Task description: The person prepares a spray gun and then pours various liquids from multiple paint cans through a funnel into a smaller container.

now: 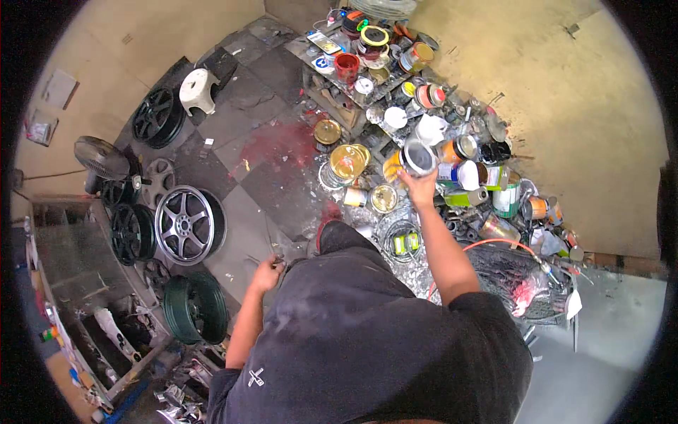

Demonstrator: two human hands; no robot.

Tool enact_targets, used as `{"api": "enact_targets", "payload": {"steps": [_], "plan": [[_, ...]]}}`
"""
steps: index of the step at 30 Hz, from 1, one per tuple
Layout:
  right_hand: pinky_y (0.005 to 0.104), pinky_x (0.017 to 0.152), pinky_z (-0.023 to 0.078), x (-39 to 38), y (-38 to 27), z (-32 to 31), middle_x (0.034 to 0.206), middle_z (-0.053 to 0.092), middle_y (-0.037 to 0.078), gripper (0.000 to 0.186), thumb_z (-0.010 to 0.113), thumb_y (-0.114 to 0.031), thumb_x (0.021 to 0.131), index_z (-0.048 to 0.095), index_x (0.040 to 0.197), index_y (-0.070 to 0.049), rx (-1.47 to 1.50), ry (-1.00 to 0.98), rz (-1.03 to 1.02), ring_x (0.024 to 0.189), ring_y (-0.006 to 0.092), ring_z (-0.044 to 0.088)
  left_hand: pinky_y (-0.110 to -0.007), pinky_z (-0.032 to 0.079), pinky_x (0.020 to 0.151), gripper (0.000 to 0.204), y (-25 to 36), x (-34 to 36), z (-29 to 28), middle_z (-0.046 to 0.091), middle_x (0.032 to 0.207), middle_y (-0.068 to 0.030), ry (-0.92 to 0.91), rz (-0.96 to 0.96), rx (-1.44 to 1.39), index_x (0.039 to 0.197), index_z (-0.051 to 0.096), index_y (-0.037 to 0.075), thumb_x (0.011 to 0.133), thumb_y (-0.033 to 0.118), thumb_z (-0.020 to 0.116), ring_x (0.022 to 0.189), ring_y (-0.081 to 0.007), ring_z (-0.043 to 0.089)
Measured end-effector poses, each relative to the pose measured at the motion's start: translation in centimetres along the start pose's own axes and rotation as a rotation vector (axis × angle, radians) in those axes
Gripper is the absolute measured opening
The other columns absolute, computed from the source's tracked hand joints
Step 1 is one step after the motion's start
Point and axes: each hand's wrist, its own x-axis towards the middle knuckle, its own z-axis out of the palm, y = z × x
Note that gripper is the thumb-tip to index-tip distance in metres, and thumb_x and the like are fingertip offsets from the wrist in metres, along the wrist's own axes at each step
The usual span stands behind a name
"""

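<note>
Above a dark T-shirt, an orange-labelled can is gripped by the right hand; the left hand's fingers are curled, any contents indiscernible.

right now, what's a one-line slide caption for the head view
Right hand on a can amid other cans, wheels off to the left.

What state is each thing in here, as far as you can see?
Yellow-labelled tin: tilted, held in the right hand
Left hand: fingers curled, contents unclear
Phone: screen lit
Silver wheel: bare, no tyre
Green wheel: bare, no tyre
Stool: upright
Fan: running or off, cannot tell
Floor: stained red
</note>
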Motion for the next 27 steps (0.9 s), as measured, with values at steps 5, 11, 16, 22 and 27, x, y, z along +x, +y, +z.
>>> {"api": "enact_targets", "payload": {"steps": [5, 11, 16, 22, 27], "plan": [[0.0384, 0.102, 0.046, 11.9, -0.8, 4.7, 0.13, 0.059, 0.019, 0.101, 0.097, -0.025, 0.064, 0.034, 0.137, 0.004, 0.158, 0.065, 0.07, 0.116, 0.0272, 0.059, -0.036, 0.051, 0.092, 0.046, 3.7, -0.9, -1.3, 0.069, 0.122, -0.0165, 0.06, -0.224, -0.021, 0.135, 0.058, 0.001, 0.096, 0.026, 0.065, 0.107, -0.0236, 0.067], [0.0356, 0.107, 0.042, 24.7, 3.4, 11.2, 0.132, 0.058, 0.019, 0.115, 0.099, -0.026, 0.058, 0.028, 0.143, 0.005, 0.056, 0.174, 0.082, 0.12, 0.0267, 0.057, -0.03, 0.049, 0.082, 0.039, -5.5, -1.6, -1.8, 0.069, 0.11, -0.0086, 0.097, -0.423, -0.085, 0.129, 0.061, 0.001, 0.096, 0.021, 0.065, 0.094, -0.0157, 0.063], [0.0362, 0.107, 0.043, 30.5, 2.7, 16.6, 0.131, 0.059, 0.02, 0.108, 0.097, -0.03, 0.059, 0.036, 0.139, 0.007, 0.051, 0.171, 0.16, 0.12, 0.0283, 0.058, -0.029, 0.048, 0.081, 0.034, -1.6, -4.2, -3.2, 0.069, 0.106, -0.0068, 0.365, -0.506, -0.423, 0.123, 0.061, -0.001, 0.097, 0.02, 0.064, 0.094, -0.0147, 0.062], [0.0396, 0.11, 0.042, 33.6, 3.4, 21.2, 0.137, 0.054, 0.026, 0.132, 0.097, -0.047, 0.056, 0.02, 0.148, 0.01, -0.232, 0.221, 0.353, 0.127, 0.037, 0.056, -0.032, 0.05, 0.081, 0.03, -2.0, -0.6, -1.5, 0.07, 0.103, -0.0077, 0.399, -0.389, -0.594, 0.119, 0.065, 0.002, 0.097, 0.022, 0.063, 0.093, -0.0158, 0.064], [0.039, 0.109, 0.042, 33.6, 4.6, 23.1, 0.139, 0.054, 0.023, 0.136, 0.098, -0.038, 0.056, 0.012, 0.152, 0.006, -0.178, 0.209, 0.442, 0.127, 0.0358, 0.057, -0.038, 0.052, 0.078, 0.026, -3.4, 3.6, -1.7, 0.072, 0.099, -0.01, 0.24, -0.378, -0.461, 0.113, 0.068, 0.004, 0.094, 0.022, 0.063, 0.09, -0.0216, 0.066]]}}
